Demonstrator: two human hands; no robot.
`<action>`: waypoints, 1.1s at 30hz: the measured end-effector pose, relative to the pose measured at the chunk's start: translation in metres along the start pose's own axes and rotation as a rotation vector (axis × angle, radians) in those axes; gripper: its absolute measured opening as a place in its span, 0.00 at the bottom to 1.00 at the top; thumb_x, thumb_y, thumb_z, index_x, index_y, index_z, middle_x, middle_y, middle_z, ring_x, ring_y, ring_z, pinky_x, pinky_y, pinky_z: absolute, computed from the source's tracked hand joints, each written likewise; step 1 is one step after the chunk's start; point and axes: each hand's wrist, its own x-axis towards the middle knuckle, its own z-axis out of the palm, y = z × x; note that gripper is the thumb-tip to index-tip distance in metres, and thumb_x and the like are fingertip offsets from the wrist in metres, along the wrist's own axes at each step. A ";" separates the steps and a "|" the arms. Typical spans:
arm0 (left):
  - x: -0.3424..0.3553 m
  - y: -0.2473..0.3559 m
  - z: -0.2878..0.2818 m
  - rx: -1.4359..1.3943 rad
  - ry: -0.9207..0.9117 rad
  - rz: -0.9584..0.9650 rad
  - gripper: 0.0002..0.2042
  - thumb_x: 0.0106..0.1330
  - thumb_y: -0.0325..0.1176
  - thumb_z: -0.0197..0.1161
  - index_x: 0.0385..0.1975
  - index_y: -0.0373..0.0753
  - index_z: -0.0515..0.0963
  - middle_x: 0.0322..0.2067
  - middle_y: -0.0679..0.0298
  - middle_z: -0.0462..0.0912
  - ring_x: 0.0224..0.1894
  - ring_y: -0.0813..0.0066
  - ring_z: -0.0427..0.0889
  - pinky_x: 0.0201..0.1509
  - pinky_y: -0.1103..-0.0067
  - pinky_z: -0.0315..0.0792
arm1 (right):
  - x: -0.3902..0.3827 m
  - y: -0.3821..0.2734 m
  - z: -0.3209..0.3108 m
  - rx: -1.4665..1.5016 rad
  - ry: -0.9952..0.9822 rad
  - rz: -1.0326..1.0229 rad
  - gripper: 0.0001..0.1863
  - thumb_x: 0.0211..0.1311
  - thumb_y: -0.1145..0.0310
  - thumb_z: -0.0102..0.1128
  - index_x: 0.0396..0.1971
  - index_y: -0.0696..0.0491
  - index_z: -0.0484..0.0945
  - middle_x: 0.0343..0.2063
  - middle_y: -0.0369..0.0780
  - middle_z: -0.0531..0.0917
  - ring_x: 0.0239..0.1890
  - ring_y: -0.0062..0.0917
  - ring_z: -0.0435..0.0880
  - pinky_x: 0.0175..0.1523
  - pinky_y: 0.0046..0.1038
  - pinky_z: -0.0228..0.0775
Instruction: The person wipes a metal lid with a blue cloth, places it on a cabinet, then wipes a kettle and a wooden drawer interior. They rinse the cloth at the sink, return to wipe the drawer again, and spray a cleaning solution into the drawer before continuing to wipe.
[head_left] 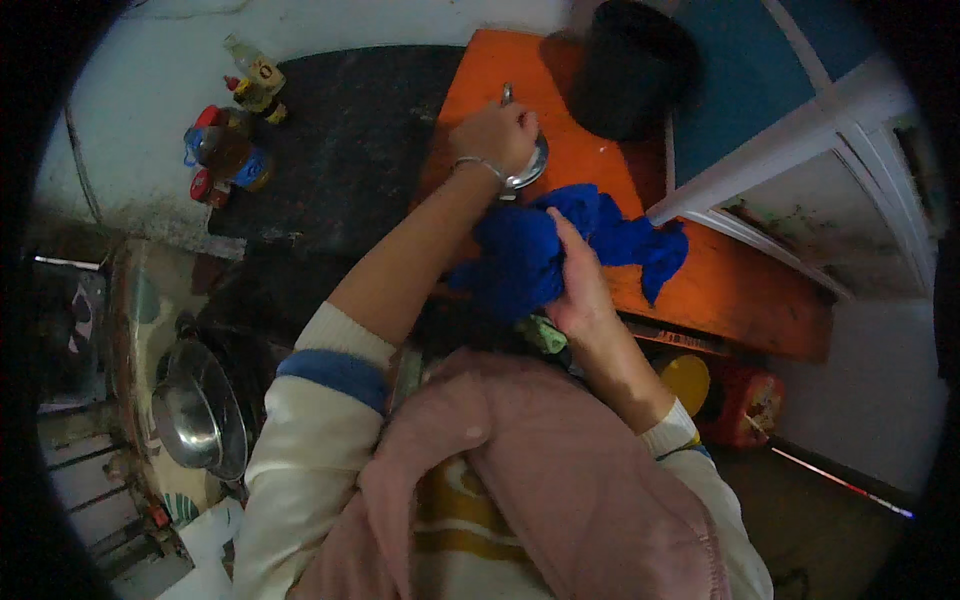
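Note:
My left hand [500,138] has its fingers curled on a shiny metal utensil [530,172], whose handle shows above my fingers over the orange wooden top [620,185]; its full shape is hidden. My right hand [575,285], lower and to the right, grips a bright blue cloth [510,258], which spreads rightward across the orange top in loose folds. A small green object [545,337] shows just below the cloth, too hidden to name.
Several bottles and jars [235,160] stand on a dark slab [350,130]. A black bucket [630,65] sits at the back. A white-framed panel [820,140] borders the right. Steel bowls [195,420] are low at left, a red container [745,400] at lower right.

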 end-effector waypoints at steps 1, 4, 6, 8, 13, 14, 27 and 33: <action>0.001 0.000 0.000 0.008 -0.012 0.001 0.18 0.63 0.51 0.46 0.40 0.50 0.80 0.38 0.56 0.80 0.42 0.53 0.79 0.43 0.61 0.72 | -0.001 -0.003 0.005 -0.147 0.045 -0.175 0.22 0.62 0.58 0.54 0.51 0.57 0.69 0.45 0.45 0.79 0.45 0.34 0.79 0.53 0.37 0.71; 0.001 0.002 -0.001 0.087 -0.065 0.033 0.18 0.63 0.51 0.46 0.40 0.50 0.79 0.39 0.57 0.80 0.42 0.53 0.79 0.44 0.61 0.72 | 0.013 0.011 0.017 -0.630 0.181 -0.400 0.25 0.56 0.62 0.62 0.50 0.58 0.67 0.42 0.40 0.77 0.42 0.29 0.76 0.49 0.30 0.69; 0.002 0.003 -0.004 0.099 -0.045 0.015 0.19 0.63 0.51 0.45 0.40 0.50 0.79 0.40 0.59 0.81 0.42 0.55 0.79 0.46 0.62 0.73 | 0.028 0.032 0.016 -0.872 0.100 -0.782 0.31 0.50 0.69 0.67 0.53 0.59 0.62 0.41 0.48 0.78 0.44 0.38 0.77 0.51 0.34 0.68; 0.003 0.005 -0.007 0.074 -0.137 0.013 0.19 0.63 0.51 0.45 0.40 0.50 0.79 0.40 0.58 0.80 0.42 0.55 0.79 0.45 0.63 0.73 | 0.040 0.044 0.000 -1.099 0.078 -0.909 0.34 0.49 0.68 0.67 0.54 0.58 0.60 0.40 0.52 0.78 0.44 0.45 0.76 0.49 0.38 0.69; 0.007 0.001 -0.004 0.059 -0.085 0.054 0.18 0.63 0.52 0.45 0.38 0.50 0.79 0.37 0.56 0.81 0.41 0.55 0.80 0.43 0.65 0.74 | 0.062 0.040 -0.042 -1.489 -0.018 -1.023 0.33 0.43 0.59 0.69 0.49 0.57 0.68 0.40 0.54 0.78 0.44 0.50 0.76 0.45 0.42 0.70; 0.010 -0.001 0.000 0.076 -0.065 0.058 0.17 0.63 0.51 0.47 0.39 0.51 0.79 0.38 0.57 0.80 0.41 0.55 0.80 0.44 0.64 0.73 | 0.064 0.038 -0.044 -1.527 -0.005 -0.921 0.32 0.43 0.60 0.69 0.49 0.57 0.68 0.39 0.53 0.78 0.43 0.50 0.76 0.45 0.42 0.70; 0.064 -0.047 0.042 -0.937 0.248 0.250 0.26 0.61 0.36 0.60 0.58 0.36 0.63 0.57 0.53 0.66 0.60 0.63 0.65 0.61 0.74 0.60 | 0.201 -0.056 0.019 -1.291 0.685 -0.802 0.38 0.50 0.58 0.65 0.57 0.61 0.58 0.37 0.54 0.80 0.39 0.48 0.79 0.43 0.42 0.70; -0.042 -0.080 0.038 -0.799 -0.014 -0.025 0.23 0.65 0.29 0.54 0.60 0.37 0.61 0.58 0.59 0.66 0.56 0.71 0.69 0.57 0.77 0.65 | 0.247 -0.077 0.034 -1.194 0.741 -0.911 0.38 0.54 0.62 0.63 0.60 0.58 0.54 0.43 0.53 0.77 0.45 0.47 0.76 0.49 0.41 0.69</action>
